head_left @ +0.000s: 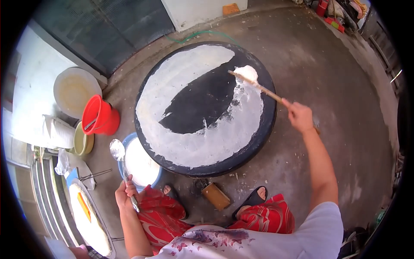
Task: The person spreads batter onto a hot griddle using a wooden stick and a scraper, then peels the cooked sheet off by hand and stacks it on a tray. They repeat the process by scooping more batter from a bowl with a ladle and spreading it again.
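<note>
My right hand (299,116) is closed around the end of a wooden stick (268,92), whose far part lies against a lump of white batter (247,73) at the upper right of a large round black griddle (200,103). A white batter layer (172,140) covers the griddle in a curved band, and bare black surface shows in the middle. My left hand (126,192) grips a metal ladle (117,150) by its handle. The ladle's bowl is over the left rim of a blue basin (158,175) holding white batter (140,164).
At the left stand a red bucket (113,121), a yellowish tub (83,144) and a round pale board (77,91). An oval white tray (88,224) with an orange strip is at lower left. A brown block (215,196) lies between my feet; a green hose (202,32) runs behind the griddle.
</note>
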`<act>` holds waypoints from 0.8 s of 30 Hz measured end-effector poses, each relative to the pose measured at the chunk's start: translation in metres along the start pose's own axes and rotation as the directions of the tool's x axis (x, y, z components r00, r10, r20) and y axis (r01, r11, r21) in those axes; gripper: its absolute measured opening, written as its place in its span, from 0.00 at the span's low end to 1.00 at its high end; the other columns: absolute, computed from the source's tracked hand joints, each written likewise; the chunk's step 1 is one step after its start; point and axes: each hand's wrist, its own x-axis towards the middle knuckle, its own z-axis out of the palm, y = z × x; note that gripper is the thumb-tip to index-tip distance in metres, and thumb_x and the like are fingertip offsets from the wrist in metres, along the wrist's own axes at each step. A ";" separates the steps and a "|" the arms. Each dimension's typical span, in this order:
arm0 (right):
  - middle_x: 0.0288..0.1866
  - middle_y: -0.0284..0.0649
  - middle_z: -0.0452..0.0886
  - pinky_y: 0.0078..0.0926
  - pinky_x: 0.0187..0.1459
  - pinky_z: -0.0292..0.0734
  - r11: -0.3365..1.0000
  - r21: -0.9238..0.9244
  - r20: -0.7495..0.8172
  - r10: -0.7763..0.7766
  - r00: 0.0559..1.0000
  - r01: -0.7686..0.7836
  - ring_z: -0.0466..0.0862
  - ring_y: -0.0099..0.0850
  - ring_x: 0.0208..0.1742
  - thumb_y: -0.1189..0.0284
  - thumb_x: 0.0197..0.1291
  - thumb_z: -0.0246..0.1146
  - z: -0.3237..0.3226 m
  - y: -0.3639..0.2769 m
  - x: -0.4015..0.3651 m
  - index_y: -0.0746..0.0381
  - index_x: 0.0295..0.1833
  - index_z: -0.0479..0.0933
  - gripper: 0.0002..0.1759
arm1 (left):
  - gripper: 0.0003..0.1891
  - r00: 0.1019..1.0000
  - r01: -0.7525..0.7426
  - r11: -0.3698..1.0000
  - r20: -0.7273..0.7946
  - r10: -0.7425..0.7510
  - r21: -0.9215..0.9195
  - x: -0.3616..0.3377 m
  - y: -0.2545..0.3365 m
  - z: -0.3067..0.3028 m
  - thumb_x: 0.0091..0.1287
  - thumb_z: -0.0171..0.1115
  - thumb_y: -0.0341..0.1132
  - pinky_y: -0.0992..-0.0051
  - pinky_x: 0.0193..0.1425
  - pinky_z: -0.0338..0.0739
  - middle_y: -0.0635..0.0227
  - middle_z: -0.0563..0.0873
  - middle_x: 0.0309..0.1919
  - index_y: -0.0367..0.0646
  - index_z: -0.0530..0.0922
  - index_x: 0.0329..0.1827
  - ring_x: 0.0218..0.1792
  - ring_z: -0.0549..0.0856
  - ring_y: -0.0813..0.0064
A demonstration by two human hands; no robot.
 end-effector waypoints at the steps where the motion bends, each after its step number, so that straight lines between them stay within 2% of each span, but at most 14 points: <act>1: 0.23 0.35 0.74 0.34 0.28 0.74 1.000 0.001 0.001 0.004 1.000 -0.004 0.78 0.35 0.27 0.75 0.42 0.59 0.005 0.000 0.012 0.38 0.50 0.77 0.27 | 0.14 1.000 -0.017 1.000 -0.003 0.017 -0.001 0.001 0.000 0.000 0.69 0.43 0.35 0.86 0.14 0.62 0.71 0.72 0.22 0.31 0.69 0.48 0.15 0.67 0.84; 3: 0.27 0.36 0.75 0.32 0.30 0.74 0.986 -0.165 -0.059 -0.031 0.998 0.021 0.77 0.36 0.29 0.76 0.47 0.57 0.012 -0.014 0.049 0.41 0.52 0.75 0.26 | 0.15 1.000 -0.030 1.000 -0.001 0.030 0.002 0.004 -0.001 0.001 0.69 0.43 0.35 0.86 0.14 0.62 0.71 0.72 0.22 0.32 0.69 0.48 0.15 0.67 0.84; 4: 0.30 0.38 0.75 0.34 0.34 0.74 0.990 -0.131 -0.022 0.053 0.998 -0.056 0.77 0.38 0.32 0.76 0.50 0.54 0.015 -0.031 0.066 0.41 0.54 0.74 0.25 | 0.15 1.000 -0.023 1.000 -0.015 0.023 -0.002 0.007 -0.001 0.000 0.69 0.43 0.35 0.86 0.15 0.62 0.70 0.73 0.23 0.32 0.69 0.49 0.16 0.67 0.84; 6: 0.30 0.39 0.74 0.35 0.36 0.74 0.982 0.118 0.011 0.145 0.989 -0.146 0.77 0.39 0.32 0.78 0.51 0.54 0.032 -0.044 0.076 0.40 0.55 0.73 0.26 | 0.15 1.000 -0.019 1.000 -0.025 0.019 -0.006 0.008 -0.001 0.002 0.69 0.42 0.36 0.86 0.15 0.62 0.70 0.73 0.23 0.32 0.69 0.49 0.16 0.67 0.84; 7: 0.30 0.39 0.74 0.35 0.36 0.74 0.983 0.117 0.009 0.142 0.990 -0.143 0.77 0.39 0.32 0.78 0.51 0.54 0.027 -0.044 0.072 0.40 0.55 0.73 0.26 | 0.15 0.999 0.000 1.000 -0.036 -0.001 -0.023 0.006 -0.002 0.004 0.69 0.42 0.36 0.86 0.15 0.62 0.70 0.73 0.23 0.32 0.69 0.49 0.16 0.67 0.84; 9: 0.30 0.37 0.74 0.36 0.37 0.73 0.977 0.212 0.080 -0.050 0.995 0.032 0.77 0.38 0.36 0.76 0.49 0.55 0.005 -0.034 0.050 0.36 0.55 0.73 0.28 | 0.16 0.999 0.018 0.998 -0.038 -0.020 -0.055 0.004 -0.002 0.005 0.69 0.42 0.36 0.85 0.15 0.62 0.70 0.72 0.23 0.32 0.69 0.49 0.16 0.67 0.83; 10: 0.30 0.36 0.73 0.38 0.39 0.72 0.998 0.053 0.118 -0.049 0.992 0.043 0.77 0.37 0.37 0.79 0.48 0.55 -0.001 -0.014 0.038 0.35 0.56 0.72 0.31 | 0.16 1.000 0.023 0.999 0.001 -0.023 -0.034 0.003 0.000 0.004 0.69 0.42 0.36 0.86 0.15 0.62 0.71 0.72 0.23 0.30 0.69 0.49 0.16 0.67 0.84; 13: 0.33 0.36 0.72 0.40 0.41 0.71 0.991 -0.097 0.046 0.098 0.994 -0.094 0.77 0.37 0.37 0.81 0.47 0.54 0.008 0.028 0.033 0.36 0.56 0.73 0.32 | 0.16 0.999 0.018 1.000 0.050 -0.018 -0.004 0.004 0.003 0.000 0.69 0.41 0.35 0.86 0.16 0.63 0.71 0.72 0.22 0.29 0.70 0.48 0.16 0.68 0.84; 15: 0.38 0.38 0.72 0.41 0.43 0.72 0.989 -0.114 0.021 0.095 0.995 -0.092 0.77 0.37 0.40 0.80 0.51 0.50 0.017 0.014 0.068 0.39 0.58 0.70 0.31 | 0.16 0.998 0.007 1.000 0.069 -0.007 0.009 0.007 0.003 0.003 0.69 0.41 0.35 0.86 0.16 0.63 0.71 0.72 0.22 0.29 0.70 0.48 0.16 0.68 0.84; 18: 0.48 0.46 0.73 0.43 0.49 0.71 0.988 -0.076 0.223 0.149 0.963 -0.135 0.77 0.43 0.48 0.76 0.58 0.44 0.044 -0.062 0.129 0.49 0.63 0.63 0.26 | 0.16 0.999 0.014 1.000 0.035 -0.013 -0.017 0.010 0.000 0.005 0.69 0.41 0.35 0.86 0.17 0.64 0.71 0.72 0.22 0.29 0.70 0.48 0.17 0.68 0.84; 20: 0.49 0.48 0.74 0.40 0.49 0.72 0.958 0.079 0.148 0.261 0.954 -0.275 0.77 0.43 0.48 0.76 0.58 0.43 0.047 -0.073 0.130 0.51 0.62 0.65 0.25 | 0.17 0.998 0.052 0.997 0.045 -0.050 -0.057 0.010 0.003 0.000 0.69 0.43 0.35 0.85 0.17 0.63 0.69 0.72 0.24 0.28 0.68 0.51 0.18 0.68 0.82; 21: 0.49 0.48 0.74 0.40 0.49 0.72 0.960 0.072 0.142 0.259 0.955 -0.271 0.77 0.43 0.48 0.76 0.58 0.43 0.039 -0.073 0.123 0.51 0.62 0.65 0.25 | 0.17 0.996 0.063 0.997 0.059 -0.060 -0.042 0.011 0.006 -0.005 0.69 0.43 0.36 0.85 0.17 0.63 0.69 0.72 0.24 0.29 0.68 0.51 0.18 0.68 0.83; 23: 0.48 0.50 0.76 0.36 0.49 0.73 0.876 -0.002 0.229 0.470 0.853 -0.482 0.79 0.43 0.46 0.74 0.60 0.45 0.010 -0.077 0.094 0.53 0.61 0.66 0.23 | 0.17 0.995 0.061 0.998 0.075 -0.059 -0.030 0.008 0.009 -0.010 0.69 0.43 0.36 0.85 0.17 0.63 0.70 0.72 0.24 0.29 0.68 0.51 0.18 0.68 0.83; 24: 0.48 0.50 0.76 0.36 0.49 0.73 0.878 -0.010 0.217 0.469 0.856 -0.479 0.79 0.43 0.46 0.74 0.60 0.45 0.006 -0.077 0.084 0.53 0.61 0.66 0.23 | 0.17 0.995 0.057 0.998 0.086 -0.056 -0.009 0.009 0.009 -0.011 0.69 0.43 0.36 0.86 0.17 0.63 0.70 0.72 0.24 0.30 0.68 0.51 0.17 0.68 0.83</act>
